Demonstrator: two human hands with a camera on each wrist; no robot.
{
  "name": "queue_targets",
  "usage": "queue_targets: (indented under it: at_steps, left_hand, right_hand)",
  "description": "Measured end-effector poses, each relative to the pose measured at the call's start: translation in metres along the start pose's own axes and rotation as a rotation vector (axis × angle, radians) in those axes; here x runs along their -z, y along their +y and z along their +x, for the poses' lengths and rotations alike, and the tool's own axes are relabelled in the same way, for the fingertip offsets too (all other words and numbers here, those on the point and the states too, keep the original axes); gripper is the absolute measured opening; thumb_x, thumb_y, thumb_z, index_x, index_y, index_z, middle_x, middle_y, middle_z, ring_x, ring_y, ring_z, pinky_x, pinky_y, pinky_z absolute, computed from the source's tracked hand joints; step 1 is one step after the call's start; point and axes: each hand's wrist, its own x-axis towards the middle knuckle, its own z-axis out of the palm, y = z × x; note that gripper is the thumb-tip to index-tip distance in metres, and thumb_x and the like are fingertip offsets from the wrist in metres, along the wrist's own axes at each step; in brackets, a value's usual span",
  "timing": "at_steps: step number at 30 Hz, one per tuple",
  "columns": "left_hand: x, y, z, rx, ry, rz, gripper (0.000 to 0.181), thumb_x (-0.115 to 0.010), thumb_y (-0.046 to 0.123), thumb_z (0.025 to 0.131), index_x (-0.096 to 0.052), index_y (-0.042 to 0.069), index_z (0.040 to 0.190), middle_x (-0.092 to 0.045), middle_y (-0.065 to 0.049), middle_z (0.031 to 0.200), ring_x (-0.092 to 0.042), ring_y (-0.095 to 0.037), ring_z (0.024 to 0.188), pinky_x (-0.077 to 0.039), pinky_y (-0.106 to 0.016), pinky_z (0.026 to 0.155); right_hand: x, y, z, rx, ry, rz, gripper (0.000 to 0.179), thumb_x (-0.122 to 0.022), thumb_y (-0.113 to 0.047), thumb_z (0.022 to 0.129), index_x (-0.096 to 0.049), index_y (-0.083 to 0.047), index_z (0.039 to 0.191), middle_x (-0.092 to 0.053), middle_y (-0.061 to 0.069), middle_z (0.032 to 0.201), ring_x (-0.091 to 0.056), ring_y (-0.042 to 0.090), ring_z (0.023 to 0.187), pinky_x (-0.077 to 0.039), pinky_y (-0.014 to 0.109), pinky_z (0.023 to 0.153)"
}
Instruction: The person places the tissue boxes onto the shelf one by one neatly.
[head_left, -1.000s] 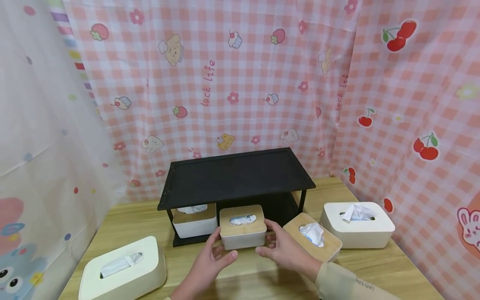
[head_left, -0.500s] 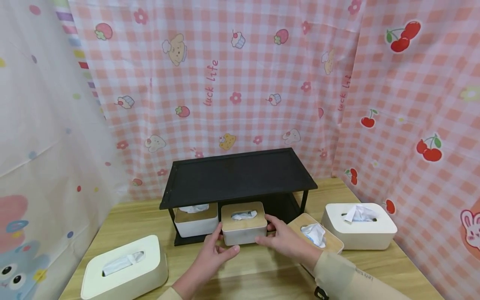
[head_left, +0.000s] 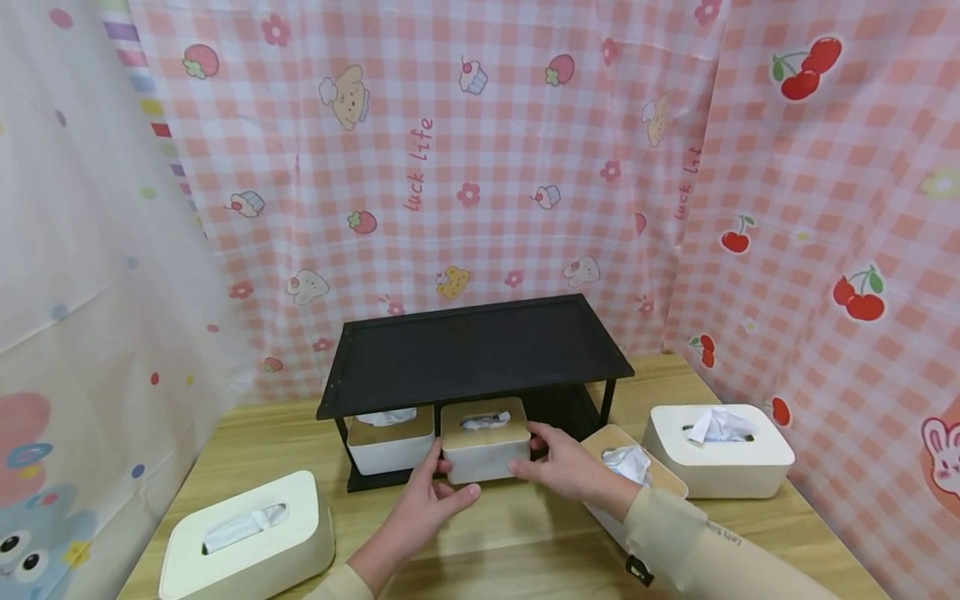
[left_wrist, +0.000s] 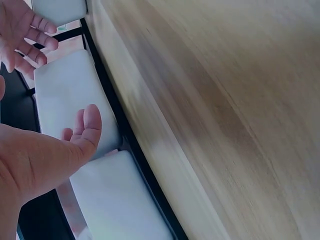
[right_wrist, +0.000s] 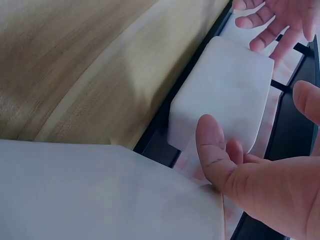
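Observation:
A white tissue box with a wood-look lid (head_left: 486, 458) sits at the front of the black rack's lower shelf, a tissue showing in its slot. My left hand (head_left: 420, 504) touches its left side with loosely bent fingers, the thumb standing away. At the right front corner, my right hand (head_left: 566, 467) holds the box, thumb on the front face and fingers along the side. In the right wrist view, the thumb overlaps the corner of this box (right_wrist: 225, 85). A matching tissue box (head_left: 393, 446) stands on the shelf to the left.
The black rack (head_left: 480, 350) has a flat top tray above the boxes. Another wood-lidded tissue box (head_left: 667, 481) lies angled under my right forearm. Larger white tissue boxes stand at the right (head_left: 716, 467) and the front left (head_left: 247, 558). Patterned curtains hang behind the wooden table (head_left: 495, 558).
Both hands have moved the middle tissue box back and slightly up in the head view, farther under the rack's top. The other boxes keep their places.

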Motion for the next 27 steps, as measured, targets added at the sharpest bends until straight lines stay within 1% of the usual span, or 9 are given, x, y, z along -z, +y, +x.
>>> queue_targets:
  at_steps: [3, 5, 10, 14, 18, 22, 27]
  left_hand:
    - [0.0003, -0.0003, 0.0008, -0.003, -0.001, 0.021, 0.115, -0.083, 0.048, 0.093, -0.013, 0.004, 0.172, -0.048, -0.02, 0.149, -0.057, -0.024, 0.112, -0.053, -0.031, 0.083]
    - [0.0003, 0.0002, 0.0012, -0.007, -0.002, 0.028, 0.115, -0.083, 0.05, 0.092, -0.014, 0.003, 0.171, -0.049, -0.02, 0.15, -0.058, -0.024, 0.112, -0.054, -0.031, 0.084]
    - [0.0005, 0.0022, 0.0028, -0.013, 0.001, 0.066, 0.115, -0.081, 0.053, 0.093, -0.014, 0.003, 0.171, -0.053, -0.019, 0.151, -0.06, -0.022, 0.112, -0.054, -0.033, 0.086]
    - [0.0007, 0.004, 0.0037, -0.004, -0.002, 0.087, 0.115, -0.08, 0.055, 0.093, -0.014, 0.002, 0.171, -0.055, -0.017, 0.152, -0.062, -0.024, 0.116, -0.055, -0.035, 0.088]
    - [0.0003, 0.0059, 0.0049, -0.004, -0.008, 0.078, 0.115, -0.079, 0.056, 0.093, -0.013, 0.001, 0.171, -0.055, -0.017, 0.153, -0.061, -0.029, 0.121, -0.056, -0.036, 0.088]
    - [0.0, 0.0062, 0.0061, -0.004, -0.008, 0.075, 0.116, -0.079, 0.056, 0.093, -0.013, 0.0, 0.171, -0.055, -0.016, 0.154, -0.06, -0.031, 0.125, -0.057, -0.038, 0.089]
    - [0.0009, 0.0044, 0.0075, -0.019, -0.003, 0.088, 0.115, -0.078, 0.057, 0.094, -0.014, 0.0, 0.17, -0.056, -0.016, 0.154, -0.06, -0.032, 0.129, -0.058, -0.045, 0.096]
  right_hand:
    - [0.0003, 0.0013, 0.0008, -0.001, -0.006, 0.002, 0.084, -0.082, -0.033, 0.096, -0.041, 0.001, 0.161, -0.063, 0.012, 0.137, -0.066, 0.019, 0.109, -0.057, 0.04, 0.09]
    - [0.0008, 0.0014, 0.0016, 0.002, -0.008, -0.002, 0.084, -0.082, -0.033, 0.096, -0.041, 0.001, 0.161, -0.064, 0.011, 0.135, -0.065, 0.018, 0.107, -0.057, 0.039, 0.089]
    - [0.0017, -0.001, 0.0043, 0.01, 0.002, -0.007, 0.083, -0.081, -0.035, 0.096, -0.043, 0.001, 0.16, -0.067, 0.011, 0.132, -0.065, 0.021, 0.112, -0.056, 0.045, 0.096]
    - [0.0007, -0.0014, 0.0069, -0.012, 0.004, -0.009, 0.083, -0.081, -0.036, 0.096, -0.043, 0.0, 0.161, -0.068, 0.01, 0.132, -0.065, 0.023, 0.116, -0.055, 0.048, 0.101]
    - [-0.0008, -0.0007, 0.0091, -0.027, 0.003, -0.002, 0.082, -0.08, -0.035, 0.097, -0.042, -0.001, 0.161, -0.068, 0.01, 0.133, -0.065, 0.024, 0.118, -0.054, 0.048, 0.103]
    - [-0.0008, -0.0013, 0.0095, -0.028, 0.002, 0.005, 0.082, -0.079, -0.034, 0.097, -0.041, -0.001, 0.161, -0.067, 0.01, 0.135, -0.065, 0.025, 0.119, -0.055, 0.049, 0.103]
    - [-0.0001, -0.0015, 0.0098, -0.025, -0.004, 0.011, 0.083, -0.08, -0.034, 0.097, -0.041, 0.0, 0.162, -0.067, 0.011, 0.136, -0.065, 0.025, 0.12, -0.056, 0.049, 0.101]
